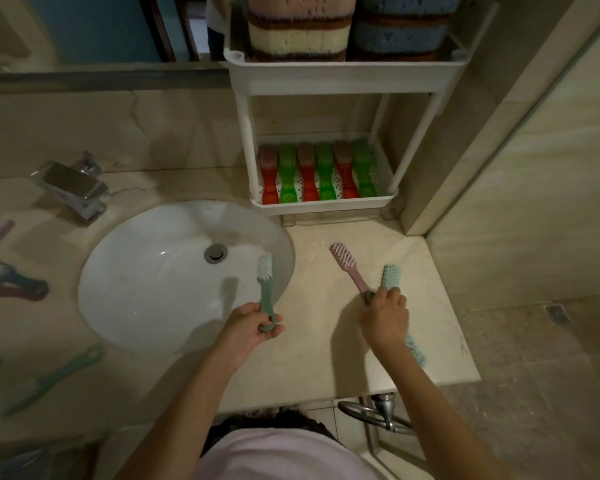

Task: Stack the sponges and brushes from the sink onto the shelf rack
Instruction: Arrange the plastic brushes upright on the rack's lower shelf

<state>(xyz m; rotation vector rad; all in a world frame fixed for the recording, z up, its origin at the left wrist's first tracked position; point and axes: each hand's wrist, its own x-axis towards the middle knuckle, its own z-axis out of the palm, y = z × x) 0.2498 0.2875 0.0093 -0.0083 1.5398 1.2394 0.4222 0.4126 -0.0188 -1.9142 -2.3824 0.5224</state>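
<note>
Left grip (pixel 253 323) is curled round the handle of a green brush (pixel 265 282), bristles pointing away, over the right rim of the white sink (pixel 136 289). Right grip (pixel 383 315) clasps a pink brush (pixel 347 268) and a mint brush (pixel 391 277) together above the counter (pixel 326 358), right of the sink. Behind stands the white shelf rack (pixel 326 74). Its lower tier holds a row of red and green brushes (pixel 319 174), and sponges (pixel 297 32) sit on its upper tier. More brushes (pixel 11 282) lie left of the sink.
</note>
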